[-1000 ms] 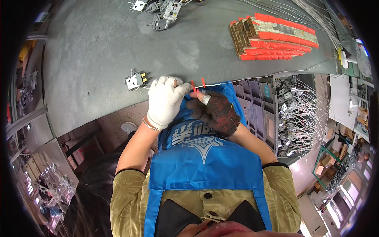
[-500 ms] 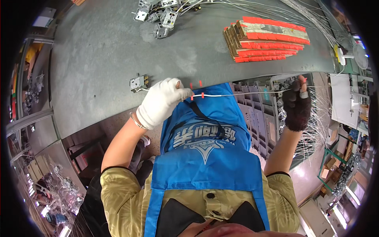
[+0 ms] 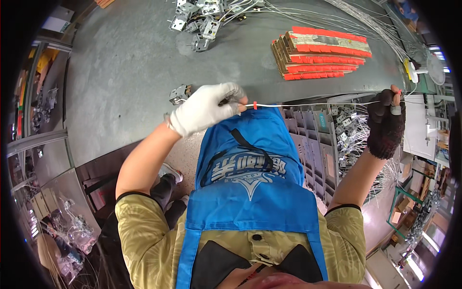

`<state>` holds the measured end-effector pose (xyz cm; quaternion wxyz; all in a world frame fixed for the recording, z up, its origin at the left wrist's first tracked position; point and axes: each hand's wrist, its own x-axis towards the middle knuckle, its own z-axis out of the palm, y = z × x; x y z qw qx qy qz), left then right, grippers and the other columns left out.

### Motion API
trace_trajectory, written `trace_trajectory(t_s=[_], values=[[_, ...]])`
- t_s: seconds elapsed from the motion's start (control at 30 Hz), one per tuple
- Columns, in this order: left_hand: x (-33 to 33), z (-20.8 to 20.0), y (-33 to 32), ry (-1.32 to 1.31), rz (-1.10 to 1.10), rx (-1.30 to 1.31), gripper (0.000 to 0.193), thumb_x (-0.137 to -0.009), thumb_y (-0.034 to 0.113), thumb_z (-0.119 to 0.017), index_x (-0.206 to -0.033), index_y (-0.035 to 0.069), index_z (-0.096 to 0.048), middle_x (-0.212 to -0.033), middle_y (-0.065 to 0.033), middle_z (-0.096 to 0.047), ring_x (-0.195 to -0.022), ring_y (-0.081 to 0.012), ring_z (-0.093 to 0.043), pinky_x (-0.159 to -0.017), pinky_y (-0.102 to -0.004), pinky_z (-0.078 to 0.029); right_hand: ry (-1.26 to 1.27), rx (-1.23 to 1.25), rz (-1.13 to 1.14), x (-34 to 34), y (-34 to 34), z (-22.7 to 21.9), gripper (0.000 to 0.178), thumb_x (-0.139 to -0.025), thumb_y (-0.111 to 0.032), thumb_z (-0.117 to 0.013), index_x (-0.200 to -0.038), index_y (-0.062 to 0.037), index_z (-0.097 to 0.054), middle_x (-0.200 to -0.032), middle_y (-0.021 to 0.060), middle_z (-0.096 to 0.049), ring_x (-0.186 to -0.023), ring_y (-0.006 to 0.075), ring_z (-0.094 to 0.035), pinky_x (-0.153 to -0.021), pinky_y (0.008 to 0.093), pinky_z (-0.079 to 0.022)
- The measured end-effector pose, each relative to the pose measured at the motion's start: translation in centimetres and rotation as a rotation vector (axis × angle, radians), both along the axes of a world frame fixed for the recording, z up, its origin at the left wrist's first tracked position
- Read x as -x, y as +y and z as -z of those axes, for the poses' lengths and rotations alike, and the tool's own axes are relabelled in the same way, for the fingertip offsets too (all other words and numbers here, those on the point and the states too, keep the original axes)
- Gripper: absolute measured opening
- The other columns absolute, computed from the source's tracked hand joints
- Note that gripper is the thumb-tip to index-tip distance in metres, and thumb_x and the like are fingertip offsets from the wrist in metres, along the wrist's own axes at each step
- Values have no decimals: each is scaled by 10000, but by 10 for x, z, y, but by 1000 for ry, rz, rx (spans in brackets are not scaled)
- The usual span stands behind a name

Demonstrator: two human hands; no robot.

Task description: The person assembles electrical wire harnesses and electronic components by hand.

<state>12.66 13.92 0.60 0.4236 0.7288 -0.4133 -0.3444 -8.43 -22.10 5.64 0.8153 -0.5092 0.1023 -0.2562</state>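
A thin white wire (image 3: 313,104) runs taut between my hands along the table's near edge. My left hand (image 3: 207,110), in a white glove, is closed in a pinch on its left part. Just right of those fingertips a small red tab (image 3: 255,105) sits on the wire. My right hand (image 3: 386,124), in a dark glove with bare fingertips, grips the wire farther right, fingers closed. Behind my left hand a small metal switch-like part (image 3: 180,94) lies on the table, partly covered by the glove.
On the grey table (image 3: 120,72) rests a stack of boards edged with red strips (image 3: 332,50). A pile of metal parts (image 3: 199,21) with wires lies at the far side. Below the table edge at right stands a bin (image 3: 349,130) of parts and wires.
My right hand has moved right and slightly away, and my left hand a little right. One red tab now shows on the wire instead of two; two red bits by the table edge no longer show.
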Motion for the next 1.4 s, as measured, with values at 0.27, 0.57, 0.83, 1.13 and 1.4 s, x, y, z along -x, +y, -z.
trace_trajectory(t_s=[0.27,0.57,0.83,1.13,1.4], values=[[1,39,-4,-586,126,148,274,-898,137,-625,-1171,143,-646,-944,-122,-680,-725,-266,-667,-640,-344,-543,63,84,27,-12,9,3,302,-986,-243,-587,-1230,-65,-590,-865,-1,-539,-631,95,-417,-514,226,-352],[-2,-27,3,-13,376,251,253,-887,-28,-578,-1126,44,-620,-1055,-48,-608,-791,-141,-632,-614,-286,-540,-99,121,-64,2,16,-55,146,-969,-207,-606,-973,-62,-630,-686,-20,-500,-612,116,-448,-571,254,-370],[-17,-29,9,-181,-57,224,301,-839,-89,-565,-1098,39,-649,-1039,-85,-650,-835,-188,-654,-734,-304,-555,-138,56,0,30,12,-83,153,-932,-229,-670,-926,-98,-590,-816,11,-551,-742,120,-486,-634,255,-423],[13,-25,6,-343,179,470,354,-843,-40,-604,-1171,81,-662,-1096,-90,-682,-891,-292,-672,-752,-339,-562,-218,34,-135,45,-12,-75,190,-1024,-237,-515,-1047,-69,-600,-708,-23,-464,-571,102,-383,-554,262,-367],[7,-20,13,-55,-202,113,157,-893,60,-676,-1041,11,-694,-819,-14,-615,-669,-77,-556,-592,-227,-450,-322,-316,79,62,-44,-41,159,-1005,-198,-540,-947,-54,-573,-740,-2,-502,-615,122,-428,-568,268,-386]])
